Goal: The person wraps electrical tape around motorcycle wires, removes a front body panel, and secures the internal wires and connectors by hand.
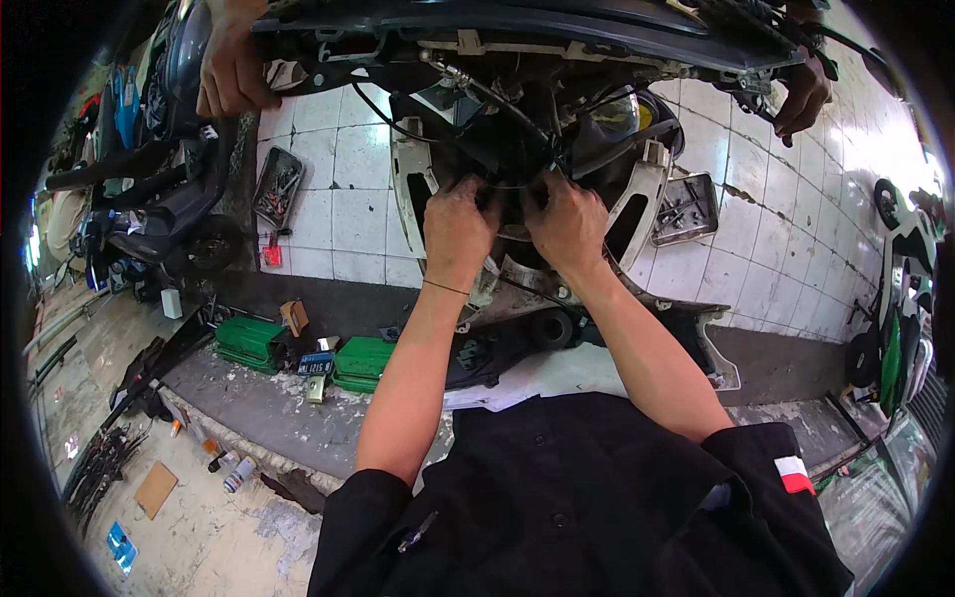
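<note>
My left hand (460, 227) and my right hand (567, 224) reach side by side into the dark middle of a partly stripped scooter. Their fingers curl toward each other around dark parts and cables (542, 134); shadow hides the fingertips and what they grip. Pale frame covers (406, 184) with dark slots flank my wrists. Above my hands spans a long dark body panel (587, 22). Another person's hand (234, 75) is at its left end, and that person's other hand (802, 98) is at the right end.
Metal trays, one at left (280, 186) and one at right (686, 209), hold tools on the white tiles. Green ribbed boxes (249, 343) lie on the grey step near my left forearm. A parked scooter (159, 224) stands at left, and another motorbike (900, 289) at far right.
</note>
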Demonstrator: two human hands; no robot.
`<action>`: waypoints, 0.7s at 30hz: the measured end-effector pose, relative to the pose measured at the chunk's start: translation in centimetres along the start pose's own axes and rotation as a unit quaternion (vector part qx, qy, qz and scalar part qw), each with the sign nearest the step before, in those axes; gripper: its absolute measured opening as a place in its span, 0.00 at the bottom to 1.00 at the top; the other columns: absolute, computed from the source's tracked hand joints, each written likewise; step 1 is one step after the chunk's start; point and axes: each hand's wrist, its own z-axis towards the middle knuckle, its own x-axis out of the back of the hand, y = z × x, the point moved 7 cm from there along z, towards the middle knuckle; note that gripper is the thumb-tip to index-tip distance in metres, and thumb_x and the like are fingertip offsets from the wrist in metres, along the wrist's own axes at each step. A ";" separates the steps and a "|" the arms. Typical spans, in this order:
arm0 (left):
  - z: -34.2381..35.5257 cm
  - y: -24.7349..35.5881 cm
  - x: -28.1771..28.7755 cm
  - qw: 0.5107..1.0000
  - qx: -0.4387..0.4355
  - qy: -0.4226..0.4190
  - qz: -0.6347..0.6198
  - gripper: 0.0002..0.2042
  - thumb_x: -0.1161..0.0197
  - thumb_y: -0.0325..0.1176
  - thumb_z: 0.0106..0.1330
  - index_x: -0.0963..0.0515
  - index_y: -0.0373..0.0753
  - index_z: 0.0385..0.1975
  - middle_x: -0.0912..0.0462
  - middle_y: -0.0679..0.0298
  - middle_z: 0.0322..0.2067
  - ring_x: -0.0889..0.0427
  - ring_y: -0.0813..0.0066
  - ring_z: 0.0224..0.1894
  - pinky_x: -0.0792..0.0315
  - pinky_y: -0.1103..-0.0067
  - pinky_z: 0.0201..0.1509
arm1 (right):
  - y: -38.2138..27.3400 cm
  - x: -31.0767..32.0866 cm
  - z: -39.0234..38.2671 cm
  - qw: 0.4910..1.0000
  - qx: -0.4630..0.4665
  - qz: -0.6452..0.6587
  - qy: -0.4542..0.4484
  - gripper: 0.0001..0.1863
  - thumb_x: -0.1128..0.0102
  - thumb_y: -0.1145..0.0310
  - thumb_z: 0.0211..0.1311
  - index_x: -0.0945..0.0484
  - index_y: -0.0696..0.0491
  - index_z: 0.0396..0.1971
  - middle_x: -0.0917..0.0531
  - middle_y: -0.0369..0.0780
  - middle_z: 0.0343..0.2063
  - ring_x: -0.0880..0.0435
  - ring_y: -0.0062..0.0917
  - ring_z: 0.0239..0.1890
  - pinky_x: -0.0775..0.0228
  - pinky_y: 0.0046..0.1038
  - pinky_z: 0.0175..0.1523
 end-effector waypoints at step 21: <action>-0.3 0.8 1.0 0.995 -0.012 0.102 -0.005 0.09 0.32 0.30 0.53 0.17 0.33 0.32 0.15 0.49 0.32 0.17 0.49 0.34 0.23 0.64 0.40 | 0.4 -1.6 1.0 0.997 -0.057 0.007 0.046 0.17 0.35 0.53 0.57 0.23 0.51 0.34 0.15 0.40 0.20 0.15 0.39 0.27 0.26 0.39 0.40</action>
